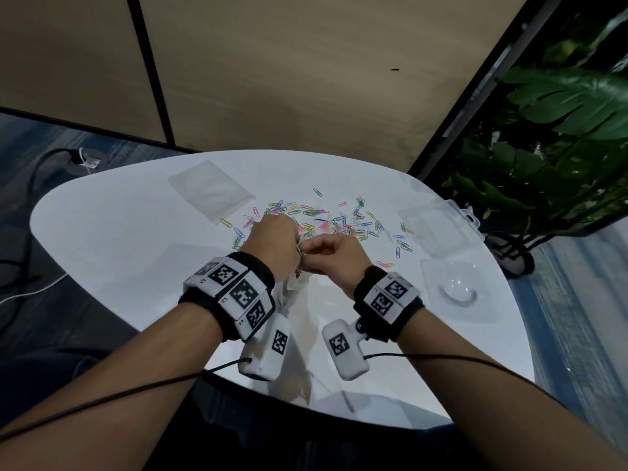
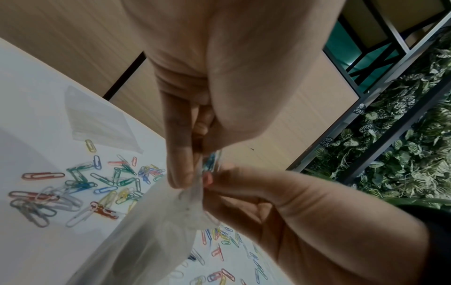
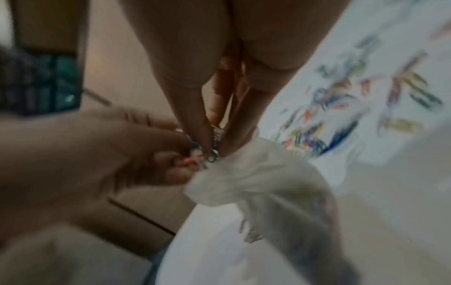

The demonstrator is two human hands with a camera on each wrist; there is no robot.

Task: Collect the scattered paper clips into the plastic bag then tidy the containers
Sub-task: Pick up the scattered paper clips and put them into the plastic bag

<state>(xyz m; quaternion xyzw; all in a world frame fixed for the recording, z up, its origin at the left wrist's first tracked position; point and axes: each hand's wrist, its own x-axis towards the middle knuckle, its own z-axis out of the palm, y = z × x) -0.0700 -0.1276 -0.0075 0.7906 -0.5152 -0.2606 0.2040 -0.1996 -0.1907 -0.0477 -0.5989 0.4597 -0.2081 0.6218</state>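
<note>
My left hand pinches the bag mouth, my right hand pinches clips directly above it.

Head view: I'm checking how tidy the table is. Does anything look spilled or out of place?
Yes. Coloured paper clips lie scattered across the white table, outside the thin plastic bag that both hands pinch at its mouth.
</note>
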